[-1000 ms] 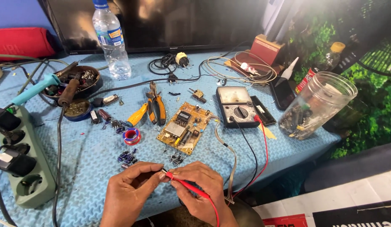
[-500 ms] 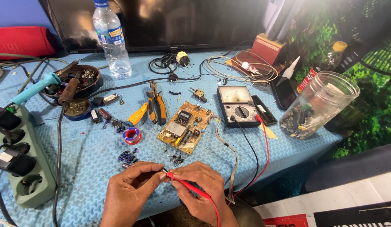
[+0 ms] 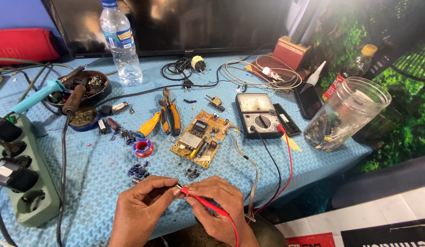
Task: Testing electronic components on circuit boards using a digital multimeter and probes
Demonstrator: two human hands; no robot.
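Two hands work at the near edge of the blue mat (image 3: 98,174). Our right hand (image 3: 219,206) is closed around a red probe (image 3: 205,204), its tip pointing left; our left hand (image 3: 144,208) pinches finger and thumb at that tip, on a part too small for us to identify. From the probe a red lead (image 3: 289,155) runs to the meter, alongside a black lead (image 3: 272,160). Just beyond the hands lie loose small parts (image 3: 139,171) and a red spool of solder (image 3: 143,147). Next we find the yellow circuit board (image 3: 201,139), with pliers (image 3: 170,114) to its left and the meter (image 3: 258,115) to its right. At the left edge sits a green power strip (image 3: 32,201) with black plugs. Farther back stand a soldering iron (image 3: 36,97), a dish of parts (image 3: 91,84), a clear jar (image 3: 345,114) at the right, coiled wire (image 3: 262,73) and a water bottle (image 3: 121,43) before a dark screen (image 3: 185,23).
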